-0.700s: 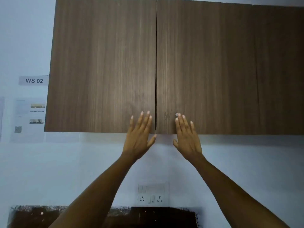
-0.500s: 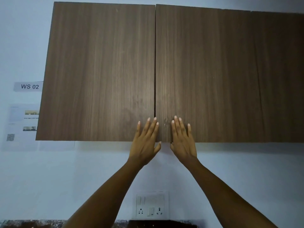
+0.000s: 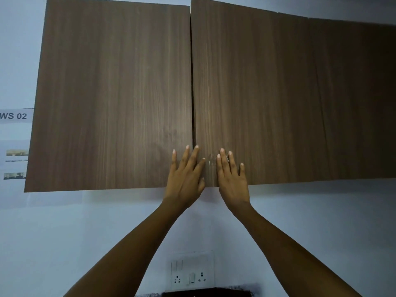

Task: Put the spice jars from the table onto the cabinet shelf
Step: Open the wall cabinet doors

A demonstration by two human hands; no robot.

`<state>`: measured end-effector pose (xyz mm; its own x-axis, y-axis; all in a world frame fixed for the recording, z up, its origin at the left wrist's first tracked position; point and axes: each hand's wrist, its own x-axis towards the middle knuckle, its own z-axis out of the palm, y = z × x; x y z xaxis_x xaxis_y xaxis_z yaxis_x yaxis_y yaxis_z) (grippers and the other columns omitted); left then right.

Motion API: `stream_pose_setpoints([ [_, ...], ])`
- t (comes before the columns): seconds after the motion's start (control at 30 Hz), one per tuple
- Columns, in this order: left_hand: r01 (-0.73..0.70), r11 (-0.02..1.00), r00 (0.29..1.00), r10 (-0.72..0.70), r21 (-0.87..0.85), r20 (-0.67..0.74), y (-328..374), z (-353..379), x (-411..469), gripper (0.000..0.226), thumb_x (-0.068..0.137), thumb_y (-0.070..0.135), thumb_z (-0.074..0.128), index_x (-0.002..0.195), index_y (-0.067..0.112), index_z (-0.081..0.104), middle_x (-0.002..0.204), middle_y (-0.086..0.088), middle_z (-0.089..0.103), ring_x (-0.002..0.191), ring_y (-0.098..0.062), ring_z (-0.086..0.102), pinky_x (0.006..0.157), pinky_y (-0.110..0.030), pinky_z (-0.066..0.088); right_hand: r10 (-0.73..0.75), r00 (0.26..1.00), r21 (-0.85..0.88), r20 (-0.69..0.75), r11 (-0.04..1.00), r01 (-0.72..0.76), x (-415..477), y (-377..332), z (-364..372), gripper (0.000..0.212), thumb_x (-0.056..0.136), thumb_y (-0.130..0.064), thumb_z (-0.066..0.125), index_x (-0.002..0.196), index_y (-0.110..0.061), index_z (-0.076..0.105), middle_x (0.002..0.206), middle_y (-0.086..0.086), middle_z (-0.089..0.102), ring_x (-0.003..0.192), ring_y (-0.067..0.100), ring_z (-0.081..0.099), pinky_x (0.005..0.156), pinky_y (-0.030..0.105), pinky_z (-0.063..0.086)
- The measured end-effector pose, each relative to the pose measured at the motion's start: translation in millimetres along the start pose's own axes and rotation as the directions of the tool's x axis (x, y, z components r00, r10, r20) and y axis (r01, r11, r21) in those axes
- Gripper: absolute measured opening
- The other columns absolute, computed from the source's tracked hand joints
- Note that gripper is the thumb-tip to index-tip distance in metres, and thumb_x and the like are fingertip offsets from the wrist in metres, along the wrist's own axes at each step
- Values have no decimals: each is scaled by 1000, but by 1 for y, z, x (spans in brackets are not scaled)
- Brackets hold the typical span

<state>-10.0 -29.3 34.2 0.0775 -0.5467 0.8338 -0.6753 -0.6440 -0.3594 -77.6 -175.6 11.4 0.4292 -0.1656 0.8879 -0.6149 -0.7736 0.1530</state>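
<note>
White wall label (image 3: 14,116) left of cabinet (image 3: 111,97): "WS 02". Other sheets' print unreadable.

1. There is a single view, from a camera worn on the person's head, and it faces a wall (image 3: 64,232) head-on.
2. It stands near. The cabinet (image 3: 111,93) fills the upper two thirds of the frame and its right end runs off the edge. The left hand (image 3: 185,179) and right hand (image 3: 232,181) reach its doors at arm's length.
3. The wide lens slants the cabinet's left side and slopes its top edge down to the right.
4. Both forearms enter from the bottom and converge near the centre.
5. The bottom edge takes in a socket plate (image 3: 190,273) and a dark strip (image 3: 205,293). The left edge cuts a sign (image 3: 14,116) reading "WS 02".
</note>
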Motion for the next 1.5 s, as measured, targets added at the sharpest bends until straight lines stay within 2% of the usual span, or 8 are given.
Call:
stream_pose_setpoints([
  [0.17, 166, 923, 983, -184, -348, -21, 13, -18, 3, 74, 93, 49, 44, 150, 21, 7, 159, -7, 5, 147, -27, 4, 114, -55, -4, 55, 996, 72, -71, 996, -50, -16, 3, -21, 95, 82, -7, 64, 147, -7, -5, 153, 9, -19, 142, 29, -13, 112, 51, 20],
  [0.3, 175, 526, 955, -298, -833, 12, 32, -40, 7, 91, 86, 40, 61, 150, 16, 1, 155, -7, 24, 141, -24, 28, 115, -51, 20, 64, 995, 123, -73, 991, -55, -28, 15, -43, 94, 83, -8, 64, 148, -10, -4, 152, 4, -20, 141, 24, -15, 113, 47, 18],
  [0.43, 188, 400, 974, -196, -897, 117, 53, -55, 2, 94, 88, 34, 62, 150, 18, -7, 154, -6, 27, 135, -27, 39, 106, -42, 36, 114, 991, 182, -68, 978, -100, -42, 21, -66, 99, 80, -12, 68, 149, -12, -3, 152, -2, -19, 141, 19, -15, 112, 45, 23],
  [0.6, 215, 311, 959, -244, -926, 141, 69, -74, -6, 68, 87, 27, 65, 141, 14, 26, 140, -7, 47, 120, -28, 54, 96, -35, 46, 186, 981, 215, -61, 962, -169, -56, 25, -87, 90, 88, -17, 62, 149, -14, -5, 157, -3, -13, 141, 15, -15, 113, 44, 27],
  [0.87, 200, 355, 949, -303, -913, 90, 112, -117, -16, 65, 89, 34, 62, 142, 15, 29, 134, -5, 54, 111, -27, 61, 91, -32, 49, 250, 951, 392, -184, 906, -162, -81, 48, -122, 80, 90, -18, 59, 149, -16, 5, 158, -4, 3, 145, 15, 5, 97, 41, 49],
  [1.03, 112, 378, 968, -251, -919, 14, 138, -146, -23, 64, 90, 33, 60, 143, 16, 29, 131, -5, 57, 109, -25, 62, 91, -32, 50, 231, 941, 443, -246, 891, -102, -99, 76, -140, 81, 89, -26, 61, 149, -18, 6, 157, -7, 5, 145, 14, 13, 93, 26, 44],
  [1.4, 112, 428, 965, -264, -897, -5, 194, -190, -27, 67, 90, 37, 57, 147, 23, 24, 132, -3, 57, 110, -25, 63, 93, -36, 51, 176, 937, 575, -302, 817, 31, -124, 125, -173, 78, 91, -23, 60, 143, -23, 1, 154, -9, 4, 143, 15, 20, 98, 21, 39],
  [1.5, 93, 502, 955, -288, -860, -65, 219, -202, -24, 68, 90, 42, 55, 147, 23, 23, 128, -2, 60, 105, -24, 65, 88, -33, 51, 172, 936, 605, -307, 795, 52, -133, 147, -184, 75, 90, -37, 57, 140, -30, 1, 153, -10, 7, 140, 17, 29, 97, 20, 39],
])
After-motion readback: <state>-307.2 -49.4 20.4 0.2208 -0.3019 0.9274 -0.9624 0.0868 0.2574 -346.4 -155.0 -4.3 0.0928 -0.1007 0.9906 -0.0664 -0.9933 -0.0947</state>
